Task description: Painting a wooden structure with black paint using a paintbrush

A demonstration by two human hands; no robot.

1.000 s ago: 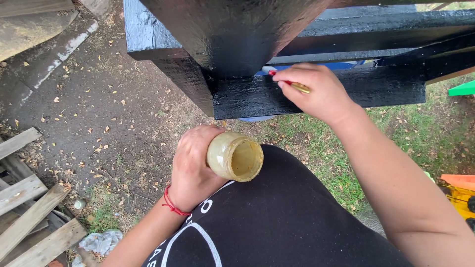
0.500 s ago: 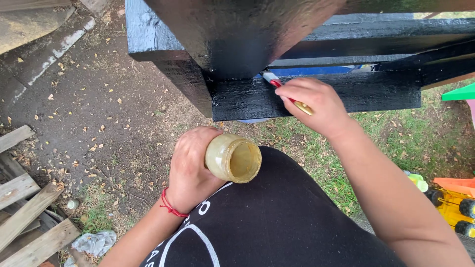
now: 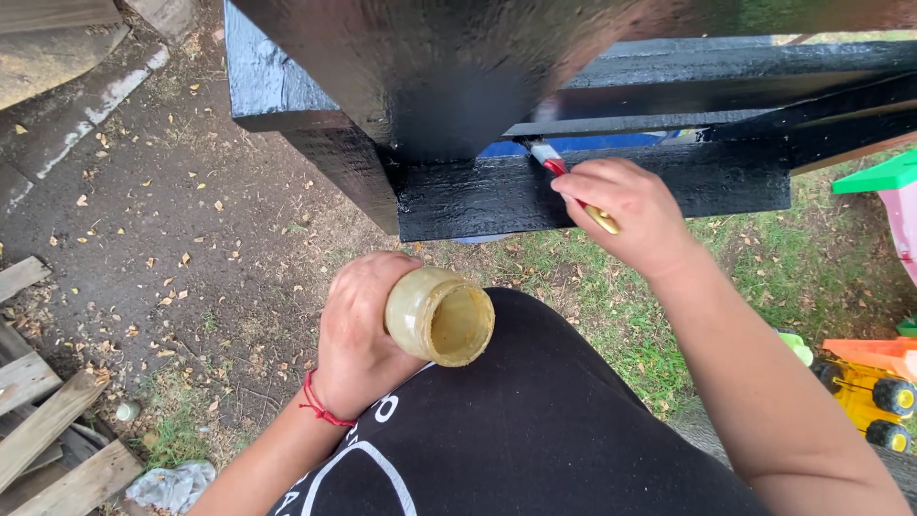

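Small paintbrush [image 3: 559,170] against black beam [image 3: 497,196], open yellowish jar [image 3: 441,316] tilted sideways

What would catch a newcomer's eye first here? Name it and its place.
The glossy black wooden frame fills the top of the view. Against its lower beam the right hand holds a small paintbrush. Lower, near the middle, the left hand grips a yellowish open jar tilted towards the camera.
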